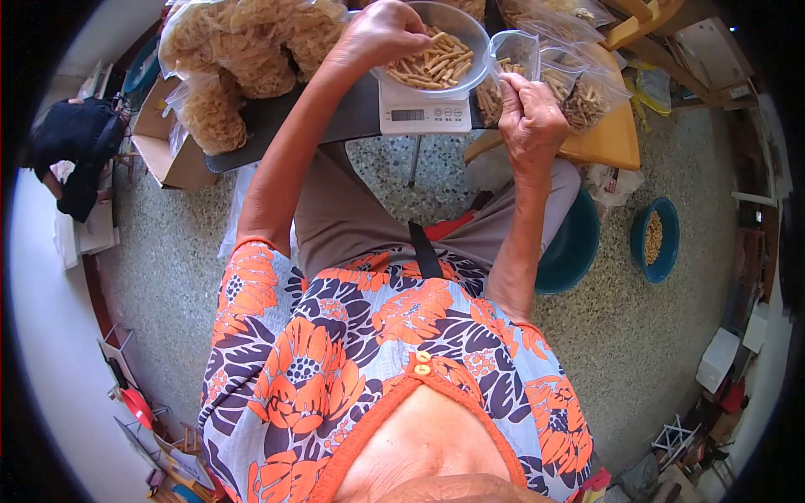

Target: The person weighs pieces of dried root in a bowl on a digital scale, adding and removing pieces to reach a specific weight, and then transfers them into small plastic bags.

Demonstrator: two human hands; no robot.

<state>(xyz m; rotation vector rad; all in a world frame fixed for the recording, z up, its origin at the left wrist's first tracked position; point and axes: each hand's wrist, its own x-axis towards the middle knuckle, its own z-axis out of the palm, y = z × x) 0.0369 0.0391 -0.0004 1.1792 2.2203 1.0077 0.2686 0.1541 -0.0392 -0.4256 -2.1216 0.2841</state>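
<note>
My left hand (387, 35) reaches over a clear plastic bowl (480, 52) of short brown stick-like pieces (444, 64). Its fingertips are pressed together by the pieces; whether anything is between them is hidden. The bowl sits on a white digital scale (449, 119), whose small display faces me. To the right, my right hand (534, 121) pinches the near edge of a small clear plastic bag (515, 50). The bag stands open at the top, beside the bowl, with some brown pieces showing inside.
Large bags of pale, curled dry food (251, 42) crowd the dark tabletop (335, 117) at left. Filled bags of brown sticks (591, 105) lie on a wooden surface (612, 138) at right. Teal basins (587, 247) stand on the floor. A person in dark clothes (80, 138) is far left.
</note>
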